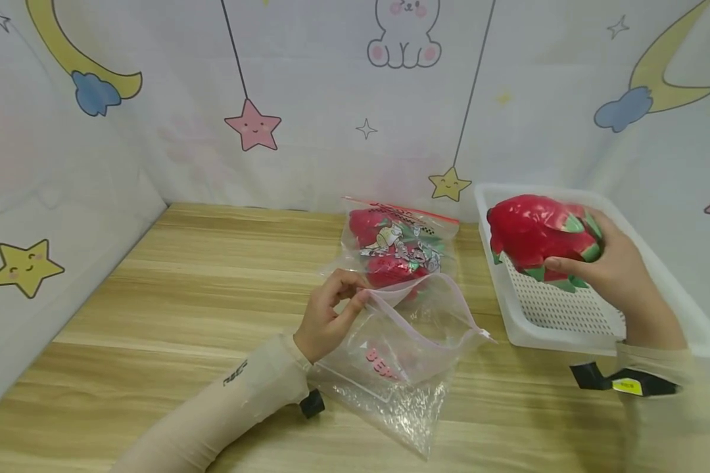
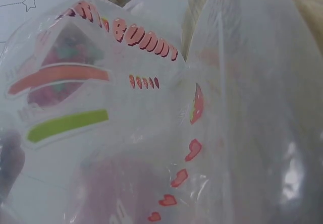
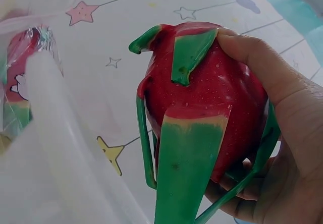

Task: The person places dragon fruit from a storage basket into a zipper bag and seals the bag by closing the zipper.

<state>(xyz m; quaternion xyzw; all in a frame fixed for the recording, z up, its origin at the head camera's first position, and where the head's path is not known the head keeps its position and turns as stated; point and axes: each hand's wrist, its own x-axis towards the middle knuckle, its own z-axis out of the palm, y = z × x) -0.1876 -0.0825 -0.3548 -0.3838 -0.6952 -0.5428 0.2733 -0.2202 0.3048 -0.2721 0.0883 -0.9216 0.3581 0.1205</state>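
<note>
My right hand point(image 1: 621, 269) grips a red dragon fruit point(image 1: 532, 230) with green leaf tips, held up over the white basket. In the right wrist view the thumb and fingers wrap the sides of the dragon fruit point(image 3: 202, 93). My left hand point(image 1: 331, 315) pinches the rim of a clear zip bag point(image 1: 402, 355) with a pink edge, its mouth gaping toward the right. Printed letters and small hearts show on the bag point(image 2: 146, 108) in the left wrist view, which the bag mostly fills; the left fingers are largely hidden there.
Behind the pinched bag lies a second clear bag point(image 1: 399, 246) with a red zip strip, holding red and green fruit. A white basket point(image 1: 515, 328) with a perforated bottom stands at the right on the wooden table point(image 1: 213, 282). A printed cloth point(image 1: 313, 85) hangs behind.
</note>
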